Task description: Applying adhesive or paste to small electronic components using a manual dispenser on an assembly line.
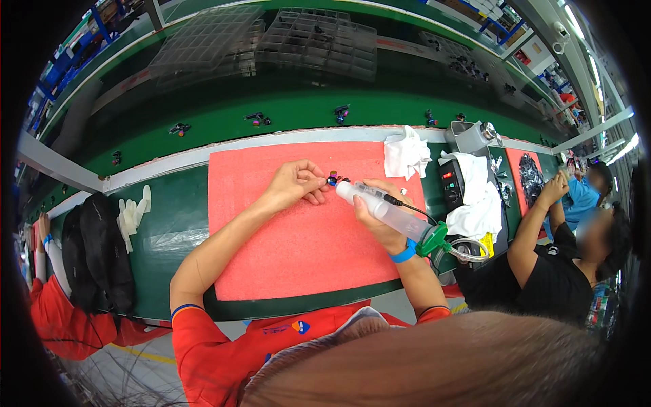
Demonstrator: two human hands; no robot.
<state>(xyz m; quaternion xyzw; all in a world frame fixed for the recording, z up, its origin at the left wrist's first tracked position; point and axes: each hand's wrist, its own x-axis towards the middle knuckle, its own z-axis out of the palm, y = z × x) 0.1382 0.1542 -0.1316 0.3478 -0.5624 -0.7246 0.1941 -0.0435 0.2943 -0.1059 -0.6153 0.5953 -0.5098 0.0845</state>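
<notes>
Over the pink foam mat (271, 264), my left hand (298, 184) pinches a small dark part (333, 178) with a purple-blue shine between thumb and fingertips. My right hand (383, 220) is wrapped round a translucent white dispensing syringe (400, 220), tilted so that its narrow front end meets or nearly meets the part; I cannot tell whether they touch. A green cap (434, 239) with a clear hose closes the syringe's rear end. Along the barrel lies a black cable with a plug-like end (392, 199). A blue band circles my right wrist.
White cloths (405, 154) and a black control box (450, 183) with a red display stand right of the mat, near a metal container (468, 138). Small dark parts (258, 119) line the green belt beyond; clear compartment trays (319, 41) sit farther back. A black bag (102, 251) and gloves (132, 217) lie left. Co-workers sit on both sides.
</notes>
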